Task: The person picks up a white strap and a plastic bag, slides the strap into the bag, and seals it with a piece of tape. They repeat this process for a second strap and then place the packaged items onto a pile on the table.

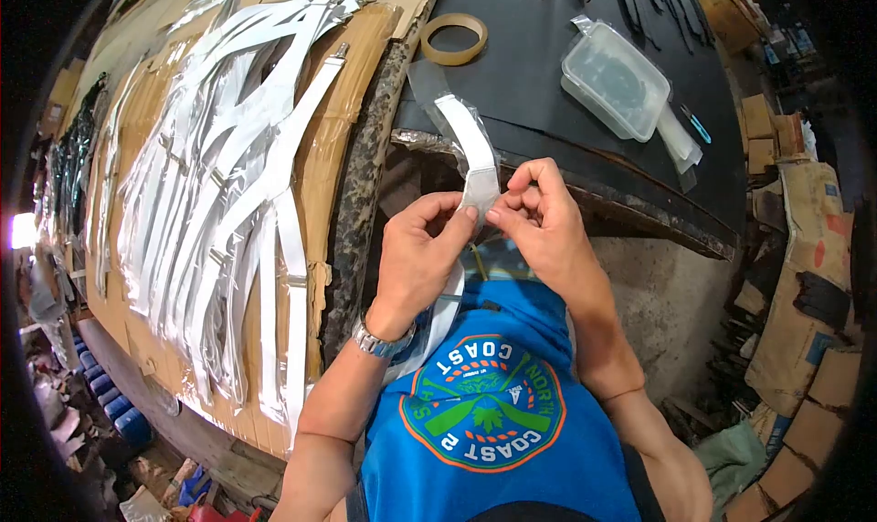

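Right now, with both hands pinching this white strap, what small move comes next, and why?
Probably slide the strap further into the clear bag: its upper part seems already inside, while the left hand and right hand pinch the lower end, which is outside.

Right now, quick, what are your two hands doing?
Left hand: closed, pinching the white strap near its lower end.
Right hand: closed, fingertips pinching the same white strap.

Bare tabletop [521, 74] between tape roll [454, 59] and plastic box [614, 81]; leftward — white straps [228, 175]
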{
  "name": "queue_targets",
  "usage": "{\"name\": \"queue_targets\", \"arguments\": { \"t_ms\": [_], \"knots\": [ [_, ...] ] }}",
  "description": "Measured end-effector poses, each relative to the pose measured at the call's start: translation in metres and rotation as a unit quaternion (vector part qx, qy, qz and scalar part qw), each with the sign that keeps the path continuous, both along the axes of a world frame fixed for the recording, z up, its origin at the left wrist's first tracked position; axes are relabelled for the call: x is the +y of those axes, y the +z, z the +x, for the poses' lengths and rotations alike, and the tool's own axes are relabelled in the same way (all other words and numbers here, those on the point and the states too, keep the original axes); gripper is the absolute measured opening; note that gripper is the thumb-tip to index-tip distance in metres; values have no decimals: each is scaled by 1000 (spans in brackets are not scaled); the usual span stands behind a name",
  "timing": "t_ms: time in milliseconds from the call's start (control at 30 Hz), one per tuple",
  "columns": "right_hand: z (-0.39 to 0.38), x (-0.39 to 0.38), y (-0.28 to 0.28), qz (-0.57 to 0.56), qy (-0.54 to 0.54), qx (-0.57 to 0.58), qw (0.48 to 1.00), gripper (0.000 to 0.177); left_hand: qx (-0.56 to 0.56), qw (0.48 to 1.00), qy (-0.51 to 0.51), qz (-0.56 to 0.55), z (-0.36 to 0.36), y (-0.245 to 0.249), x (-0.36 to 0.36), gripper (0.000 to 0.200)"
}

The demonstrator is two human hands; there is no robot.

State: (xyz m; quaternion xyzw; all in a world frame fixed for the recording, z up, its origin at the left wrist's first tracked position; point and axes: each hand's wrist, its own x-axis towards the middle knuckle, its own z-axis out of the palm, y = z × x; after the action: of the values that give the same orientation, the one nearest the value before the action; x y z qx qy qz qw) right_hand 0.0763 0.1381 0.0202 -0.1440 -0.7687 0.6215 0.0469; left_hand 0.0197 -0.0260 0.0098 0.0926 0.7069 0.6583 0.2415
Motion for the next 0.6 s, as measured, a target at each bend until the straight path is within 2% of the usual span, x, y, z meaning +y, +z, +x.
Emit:
{"name": "queue_targets", "arguments": {
  "t_ms": [267,367,467,600],
  "knots": [
    [-7,-3,0,19,0,-22,1000,31,32,999,6,-14,0,-6,-2,23],
    [-8,-2,-2,18,4,-20,1000,33,108,993,-18,-47,-2,-6,-4,20],
    [-9,-2,-1,27,10,-32,999,34,125,991,-31,-48,-3,-2,-4,19],
    [-9,-1,4,74,15,-55,996,38,61,998,-12,4,-2,-10,-4,20]
  ]
}}
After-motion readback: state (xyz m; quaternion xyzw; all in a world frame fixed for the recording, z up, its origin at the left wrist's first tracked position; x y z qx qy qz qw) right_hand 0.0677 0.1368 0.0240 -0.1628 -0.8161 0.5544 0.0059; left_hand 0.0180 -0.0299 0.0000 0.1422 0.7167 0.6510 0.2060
